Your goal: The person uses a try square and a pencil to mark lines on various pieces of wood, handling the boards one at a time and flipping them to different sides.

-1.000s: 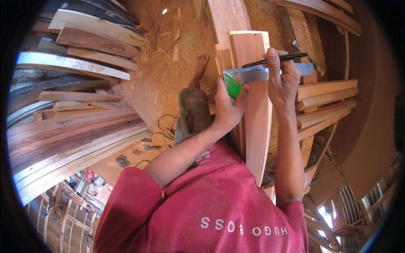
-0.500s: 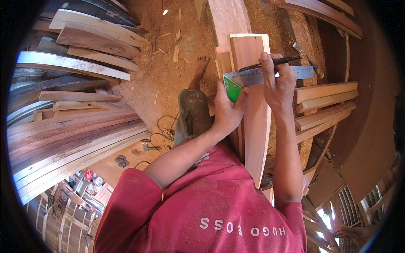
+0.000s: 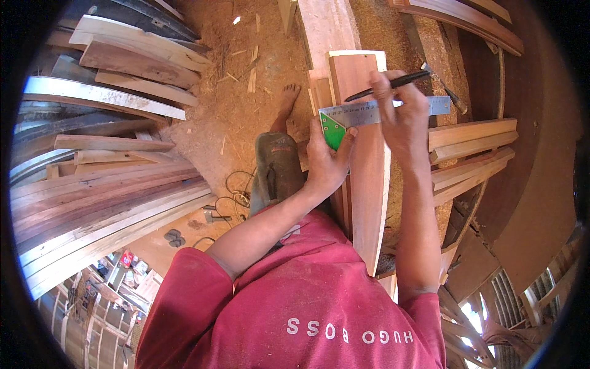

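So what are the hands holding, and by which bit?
The left hand holds a square by its green handle; the right hand holds a black pen around its middle.

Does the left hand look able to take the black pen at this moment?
Probably not as things stand: the left hand is busy holding the green handle of the metal ruler, and the right hand holds the black pen.
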